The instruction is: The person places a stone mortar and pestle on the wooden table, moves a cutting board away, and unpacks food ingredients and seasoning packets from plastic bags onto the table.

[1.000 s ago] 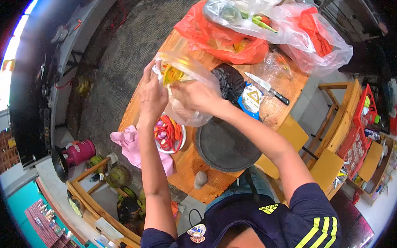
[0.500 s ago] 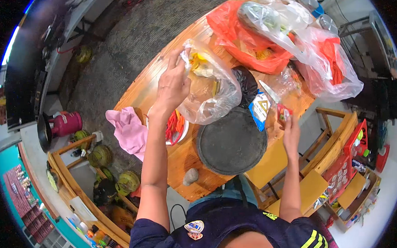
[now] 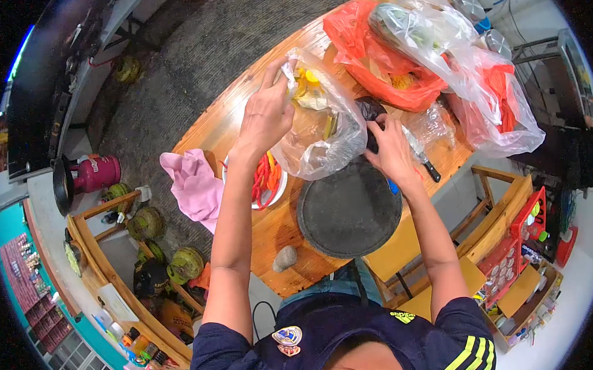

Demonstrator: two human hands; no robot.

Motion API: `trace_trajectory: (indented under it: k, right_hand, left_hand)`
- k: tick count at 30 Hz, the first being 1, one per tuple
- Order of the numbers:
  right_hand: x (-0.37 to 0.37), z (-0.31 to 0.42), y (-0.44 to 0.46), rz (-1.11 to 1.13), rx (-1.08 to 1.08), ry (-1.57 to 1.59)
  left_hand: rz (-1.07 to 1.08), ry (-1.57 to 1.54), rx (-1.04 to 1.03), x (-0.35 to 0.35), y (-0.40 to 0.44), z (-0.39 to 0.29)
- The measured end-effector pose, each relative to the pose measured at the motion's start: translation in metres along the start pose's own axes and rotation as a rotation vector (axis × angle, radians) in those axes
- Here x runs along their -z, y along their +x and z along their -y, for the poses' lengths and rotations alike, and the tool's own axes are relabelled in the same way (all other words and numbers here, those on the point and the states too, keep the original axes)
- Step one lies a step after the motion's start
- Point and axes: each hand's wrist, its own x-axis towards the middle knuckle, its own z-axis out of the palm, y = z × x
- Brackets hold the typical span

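My left hand [image 3: 267,117] is closed on the rim of a clear plastic bag [image 3: 331,144] holding yellow packets. My right hand [image 3: 391,148] reaches over the blue-and-white packet, its fingertips at a black plastic bag [image 3: 371,110]; whether they grip it is unclear. Only a blue corner of the packet [image 3: 393,187] shows beneath that hand. A round dark stone mortar [image 3: 349,209] sits below the clear bag, with a rounded stone [image 3: 284,259] to its lower left. Red chilies [image 3: 264,181] lie in a white bowl [image 3: 282,189] beside my left forearm.
A knife [image 3: 422,155] lies right of my right hand. Red [image 3: 353,40] and clear plastic bags [image 3: 429,30] fill the table's far right. A pink cloth [image 3: 192,186] hangs at the left edge. Wooden stools and a yellow seat [image 3: 395,250] stand beyond the right edge.
My right hand dipped into the clear bag, came out with a small red packet at the right, then moved left to the black bag. The red packet no longer shows. The clear bag shifted right.
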Motion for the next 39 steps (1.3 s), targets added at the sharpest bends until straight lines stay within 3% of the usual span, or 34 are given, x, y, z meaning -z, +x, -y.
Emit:
trace_trajectory:
  k: [2, 10, 13, 17, 21, 27, 28, 31, 35, 37, 39]
  right_hand:
    - [-0.009, -0.012, 0.002, 0.014, -0.055, 0.048]
    - [-0.012, -0.044, 0.009, -0.274, -0.227, 0.071]
    - [-0.006, -0.040, 0.007, -0.251, -0.320, 0.178]
    - [-0.009, -0.047, 0.000, -0.350, -0.279, 0.120]
    - [0.000, -0.044, -0.013, -0.275, -0.307, 0.240]
    - [0.001, -0.039, -0.019, -0.303, -0.472, 0.420]
    - [0.006, -0.035, -0.017, -0.327, -0.306, 0.331]
    - [0.011, -0.024, -0.013, -0.330, -0.139, 0.117]
    - [-0.004, -0.041, -0.016, -0.109, -0.338, 0.214]
    - [-0.007, -0.048, -0.016, -0.104, -0.414, 0.407]
    - [-0.021, -0.063, -0.019, -0.104, -0.479, 0.683]
  left_hand:
    - [-0.006, -0.003, -0.016, 0.003, 0.002, 0.004]
    - [0.082, -0.020, 0.028, 0.013, 0.013, 0.009]
    - [0.089, -0.013, 0.029, 0.013, 0.016, 0.005]
    - [0.088, 0.047, 0.013, 0.011, 0.015, -0.002]
    - [-0.051, 0.036, -0.069, 0.001, 0.012, -0.011]
    - [-0.370, -0.097, 0.171, -0.006, 0.005, -0.053]
    - [-0.443, -0.059, 0.154, -0.008, 0.005, -0.059]
    - [-0.622, -0.062, 0.110, -0.017, 0.012, -0.076]
    - [-0.541, 0.042, -0.154, -0.041, 0.002, -0.103]
    - [-0.228, -0.192, -0.254, -0.071, -0.004, -0.118]
    - [0.028, -0.254, -0.032, -0.105, -0.006, -0.125]
